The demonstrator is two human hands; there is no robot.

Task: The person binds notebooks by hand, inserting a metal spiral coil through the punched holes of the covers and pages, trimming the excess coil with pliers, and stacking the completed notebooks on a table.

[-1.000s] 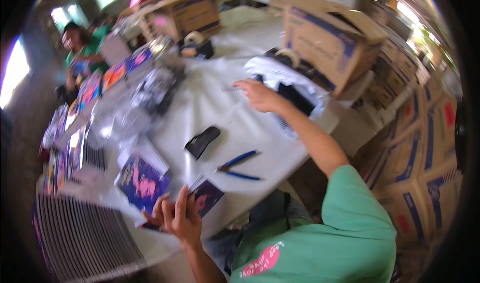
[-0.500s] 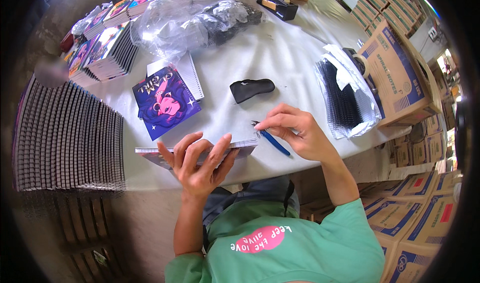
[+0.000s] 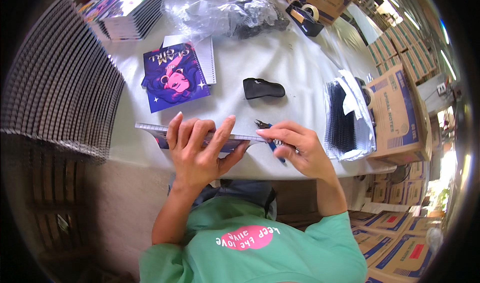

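My left hand (image 3: 200, 148) grips a notebook (image 3: 150, 127) held on edge near the table's front, fingers over its top edge and thumb on the near side. At the notebook's right end is my right hand (image 3: 297, 145), fingers curled around a small spiral wire (image 3: 278, 142) that shows partly between index finger and thumb. Blue-handled pliers (image 3: 262, 125) lie on the table just behind and under that hand, partly covered. A black pouch-like object (image 3: 263, 88) rests farther back. To its left, a purple illustrated notebook (image 3: 177, 80) lies on white ruled pages (image 3: 206, 58).
Tall stacked spiral-bound notebooks (image 3: 65, 78) stand at left, with another notebook stack (image 3: 132, 20) behind. Clear plastic wrapping (image 3: 200, 13) and a tape dispenser (image 3: 305, 20) sit at the back. On the right, a packet of black spirals (image 3: 342, 118) lies beside a cardboard box (image 3: 397, 115).
My right hand has come in against the notebook's right end and now covers more of the pliers. The left hand still holds the notebook. The whole view has shifted.
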